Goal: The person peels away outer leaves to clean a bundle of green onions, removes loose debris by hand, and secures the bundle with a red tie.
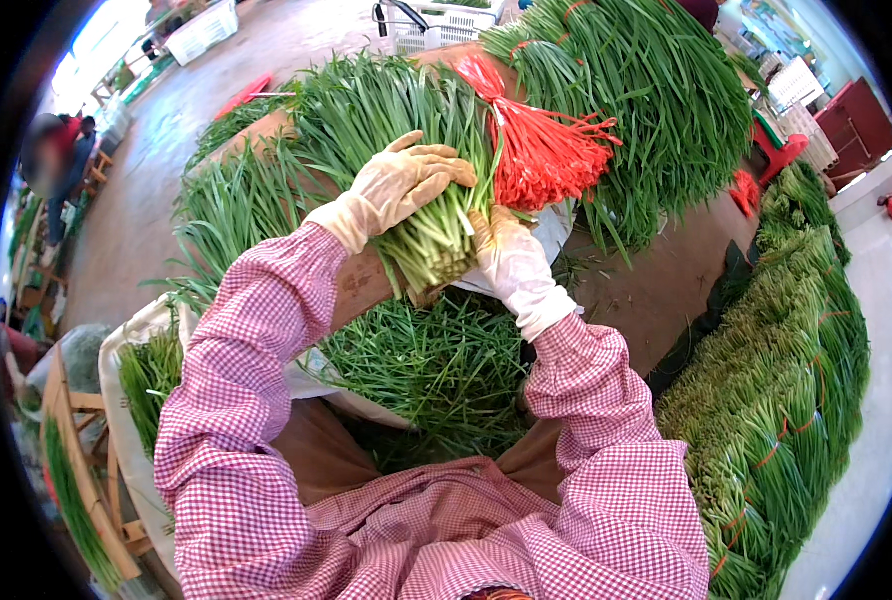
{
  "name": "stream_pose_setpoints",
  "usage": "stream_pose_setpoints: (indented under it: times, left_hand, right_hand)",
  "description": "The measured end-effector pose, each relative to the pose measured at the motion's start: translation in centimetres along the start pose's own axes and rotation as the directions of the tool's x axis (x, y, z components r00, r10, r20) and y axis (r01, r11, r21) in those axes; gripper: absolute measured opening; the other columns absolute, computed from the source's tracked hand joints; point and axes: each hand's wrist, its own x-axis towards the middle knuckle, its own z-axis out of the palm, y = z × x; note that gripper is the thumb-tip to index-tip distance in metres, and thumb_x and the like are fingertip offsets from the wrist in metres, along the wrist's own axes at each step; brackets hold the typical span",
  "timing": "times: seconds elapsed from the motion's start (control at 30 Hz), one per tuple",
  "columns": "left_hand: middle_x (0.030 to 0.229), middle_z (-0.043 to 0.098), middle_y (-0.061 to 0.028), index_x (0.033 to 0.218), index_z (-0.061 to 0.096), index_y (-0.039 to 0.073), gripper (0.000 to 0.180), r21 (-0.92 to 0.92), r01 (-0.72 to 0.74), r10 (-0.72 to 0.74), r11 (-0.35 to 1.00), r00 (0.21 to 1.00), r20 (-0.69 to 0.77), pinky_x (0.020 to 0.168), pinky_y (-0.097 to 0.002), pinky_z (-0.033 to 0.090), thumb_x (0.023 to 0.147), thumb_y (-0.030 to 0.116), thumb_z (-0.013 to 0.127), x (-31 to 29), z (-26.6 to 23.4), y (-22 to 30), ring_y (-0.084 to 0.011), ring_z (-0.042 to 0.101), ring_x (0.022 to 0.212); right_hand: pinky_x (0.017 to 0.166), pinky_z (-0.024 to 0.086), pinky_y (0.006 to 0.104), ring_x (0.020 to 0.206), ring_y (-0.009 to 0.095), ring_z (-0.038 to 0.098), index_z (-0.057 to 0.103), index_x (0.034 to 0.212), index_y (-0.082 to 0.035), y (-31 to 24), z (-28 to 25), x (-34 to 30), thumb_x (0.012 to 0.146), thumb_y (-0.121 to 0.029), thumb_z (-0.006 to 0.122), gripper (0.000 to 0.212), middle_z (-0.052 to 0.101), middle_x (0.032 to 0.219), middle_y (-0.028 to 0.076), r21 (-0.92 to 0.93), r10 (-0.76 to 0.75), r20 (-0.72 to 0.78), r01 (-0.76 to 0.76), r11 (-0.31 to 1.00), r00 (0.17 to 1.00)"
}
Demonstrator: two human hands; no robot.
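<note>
My left hand (396,190), in a thin pale glove, lies across a bunch of garlic chives (431,245) with its fingers wrapped over the stems. The pale cut ends point toward me, and the green leaves spread away over a wooden board (361,290). On the bunch's right side, my right hand (514,262), gloved too, has its fingers curled against the stems; its fingertips are partly hidden. Just beyond the right hand hangs a thick bundle of red ties (546,155). More loose chives (236,215) lie on the board left of my left hand.
Below the board, loose green leaves (416,360) fill a white sack between my knees. A big heap of chives (646,100) stands at the far right. Tied bunches (776,390) line the right side. A white crate (204,32) and a person (61,175) are at the far left.
</note>
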Motion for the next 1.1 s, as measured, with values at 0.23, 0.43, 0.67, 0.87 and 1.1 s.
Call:
stream_pose_setpoints:
  times: [0.23, 0.43, 0.67, 0.87, 1.1]
  left_hand:
    - [0.118, 0.053, 0.0009, 0.109, 0.056, 0.018, 0.037, -0.007, -0.011, 0.011, 1.000, 1.000, 0.024, 0.104, -0.0387, 0.015, 0.091, 0.030, 0.027, -0.1, -0.1, -0.2, -0.0184, 0.041, 0.118]
    - [0.117, 0.053, 0.0006, 0.109, 0.056, 0.018, 0.036, 0.002, -0.031, 0.031, 1.000, 0.999, -0.027, 0.104, -0.0377, 0.015, 0.091, 0.028, 0.027, 0.0, 0.3, -0.2, -0.0187, 0.042, 0.117]
    - [0.118, 0.053, 0.0004, 0.110, 0.056, 0.017, 0.037, -0.002, -0.008, 0.007, 1.000, 1.000, -0.026, 0.104, -0.0382, 0.016, 0.091, 0.029, 0.026, -0.7, 0.0, -0.1, -0.0187, 0.041, 0.117]
    - [0.123, 0.049, -0.0055, 0.120, 0.045, 0.025, 0.036, 0.057, 0.015, -0.007, 0.998, 0.990, -0.142, 0.106, -0.0420, 0.011, 0.092, 0.040, 0.026, 0.2, 0.4, -0.3, -0.0196, 0.035, 0.123]
    - [0.133, 0.037, -0.0056, 0.129, 0.039, 0.015, 0.051, -0.202, 0.146, -0.226, 0.968, 0.858, -0.461, 0.106, -0.0356, 0.017, 0.086, 0.041, 0.047, -2.1, -3.6, 0.9, -0.0204, 0.024, 0.129]
  right_hand:
    - [0.076, 0.044, 0.0378, 0.090, 0.033, 0.057, 0.054, 0.108, -0.004, 1.7, -5.3, 0.9, 0.086, -0.057, 0.029, 0.063, 0.060, 0.094, 0.021, 0.070, -0.029, 0.248, 0.012, 0.997, 0.968]
    - [0.075, 0.045, 0.0287, 0.084, 0.022, 0.058, 0.055, 0.107, -0.004, 4.8, -4.9, 7.0, 0.088, -0.029, 0.047, 0.033, 0.061, 0.093, 0.012, 0.452, 0.002, 0.073, -0.035, 0.891, 0.997]
    - [0.075, 0.045, 0.0395, 0.084, 0.034, 0.057, 0.059, 0.099, -0.006, 3.3, -2.6, 8.6, 0.087, -0.034, 0.042, 0.035, 0.060, 0.091, 0.018, -0.011, -0.104, -0.055, 0.103, 0.995, 0.993]
    - [0.084, 0.039, 0.0390, 0.099, 0.037, 0.051, 0.054, 0.109, -0.002, 1.8, -3.1, 8.3, 0.083, -0.061, 0.032, 0.068, 0.056, 0.103, 0.023, 0.157, 0.062, 0.178, -0.091, 0.983, 0.982]
    - [0.090, 0.037, 0.0371, 0.108, 0.035, 0.048, 0.042, 0.123, 0.000, 1.3, -4.0, 7.9, 0.077, -0.070, 0.030, 0.084, 0.051, 0.114, 0.023, 0.205, 0.044, 0.194, -0.084, 0.975, 0.980]
